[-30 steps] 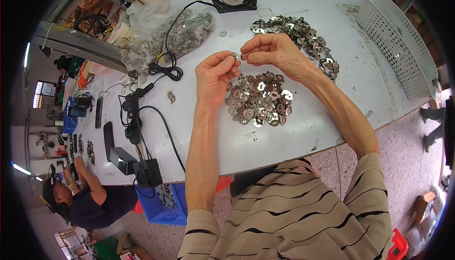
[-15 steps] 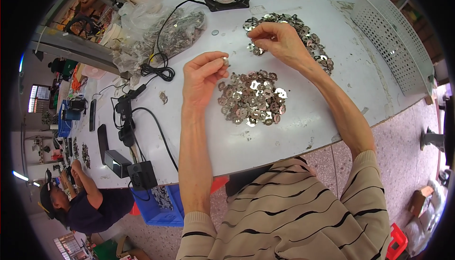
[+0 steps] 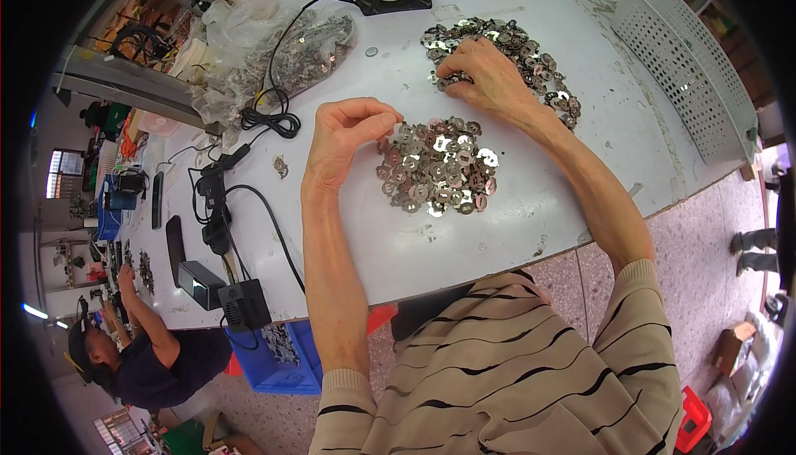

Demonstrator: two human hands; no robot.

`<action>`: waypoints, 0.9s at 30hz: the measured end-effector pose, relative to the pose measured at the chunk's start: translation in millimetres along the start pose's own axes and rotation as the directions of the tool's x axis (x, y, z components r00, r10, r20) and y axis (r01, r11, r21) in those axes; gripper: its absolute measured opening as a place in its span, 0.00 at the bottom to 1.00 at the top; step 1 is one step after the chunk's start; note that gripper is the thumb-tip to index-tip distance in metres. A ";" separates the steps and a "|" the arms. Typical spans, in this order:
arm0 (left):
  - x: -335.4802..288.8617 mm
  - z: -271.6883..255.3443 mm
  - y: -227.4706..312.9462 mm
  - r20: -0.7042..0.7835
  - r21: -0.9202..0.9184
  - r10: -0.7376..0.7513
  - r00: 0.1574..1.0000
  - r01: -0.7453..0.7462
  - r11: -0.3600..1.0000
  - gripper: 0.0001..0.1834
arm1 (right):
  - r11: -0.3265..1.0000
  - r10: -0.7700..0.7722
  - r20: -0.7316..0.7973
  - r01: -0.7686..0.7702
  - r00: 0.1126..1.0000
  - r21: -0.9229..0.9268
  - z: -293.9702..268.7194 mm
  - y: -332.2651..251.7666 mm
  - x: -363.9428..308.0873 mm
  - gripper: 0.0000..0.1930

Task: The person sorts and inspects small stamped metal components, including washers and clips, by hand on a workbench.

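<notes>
- The left hand [image 3: 348,136] is just left of the near pile [image 3: 439,165], its wrist bent and its knuckles raised, with thumb and forefinger pointing toward that pile's upper left edge.
- Its thumb and forefinger come close together at the tips; I cannot tell whether they meet or have a disc between them.
- The right hand [image 3: 485,78] is beyond the near pile, palm down, fingers curled and tips lowered at the left side of the far pile [image 3: 531,45].
- Its thumb stands a little apart from the bent fingers; the tips are partly hidden, so I cannot tell what they grip.
- The right forearm slants past the near pile on its right; the left forearm rises along its left.
- The near pile is a heap of thin, shiny metal discs, roundish with notched rims and slots, some mirror-bright, others dull grey.
- The far pile, beyond the near pile and to its right, holds similar discs in a long curved spread.
- A crinkled clear plastic bag [image 3: 319,49] full of small metal bits sits beyond the near pile, to its left.
- A white basket [image 3: 684,65] with perforated walls stands well to the right of the near pile.
- The smooth white table [image 3: 464,248] shows a strip between the near pile and its front edge, and more surface to that pile's right.
</notes>
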State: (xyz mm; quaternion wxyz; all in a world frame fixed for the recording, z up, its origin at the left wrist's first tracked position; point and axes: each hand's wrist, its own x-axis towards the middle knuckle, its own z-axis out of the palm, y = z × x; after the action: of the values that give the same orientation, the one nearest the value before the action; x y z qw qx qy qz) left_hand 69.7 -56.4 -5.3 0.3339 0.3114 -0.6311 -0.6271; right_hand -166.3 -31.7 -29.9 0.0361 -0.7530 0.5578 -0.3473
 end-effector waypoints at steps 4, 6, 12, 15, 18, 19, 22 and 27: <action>2.3 2.9 -3.6 -0.062 -0.002 0.017 0.998 -0.017 1.000 0.07 | 0.999 0.030 0.088 -0.027 0.996 -0.031 -1.1 2.2 0.8 0.09; 3.5 3.9 -5.1 -0.075 -0.002 0.024 0.997 -0.025 1.000 0.08 | 0.999 0.033 0.104 -0.029 0.994 -0.038 -1.5 4.2 1.6 0.09; 4.2 10.6 -6.0 -0.105 0.054 0.001 0.994 0.005 0.999 0.08 | 1.000 0.000 -0.005 0.000 1.000 0.027 2.5 0.3 -0.9 0.06; 4.6 9.9 -7.5 -0.114 0.063 0.008 0.993 -0.001 0.998 0.08 | 0.998 -0.038 0.011 0.038 0.999 -0.054 5.7 0.0 -2.8 0.07; 5.5 13.5 -8.8 -0.151 0.062 0.039 0.988 -0.030 0.998 0.08 | 1.000 -0.010 0.074 0.010 0.997 -0.005 5.8 0.5 -2.6 0.08; 5.8 14.8 -8.9 -0.151 0.063 0.039 0.988 -0.030 0.998 0.08 | 1.000 -0.012 0.082 0.013 0.997 -0.009 6.2 1.2 -3.0 0.09; 5.7 15.8 -8.6 -0.157 0.062 0.047 0.986 -0.038 0.997 0.08 | 1.000 -0.020 0.079 0.020 0.997 -0.006 6.7 -1.4 -3.0 0.08; 6.4 13.4 -9.5 -0.193 0.063 0.067 0.979 -0.056 0.996 0.08 | 0.996 -0.062 0.060 0.058 0.996 0.063 8.7 -7.8 -4.5 0.07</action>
State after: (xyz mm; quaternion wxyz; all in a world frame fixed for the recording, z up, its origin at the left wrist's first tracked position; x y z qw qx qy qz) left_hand 54.8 -54.0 -14.5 0.4042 0.3612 -0.6224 -0.5647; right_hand -155.7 -27.8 -35.3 0.0662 -0.7785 0.5224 -0.3415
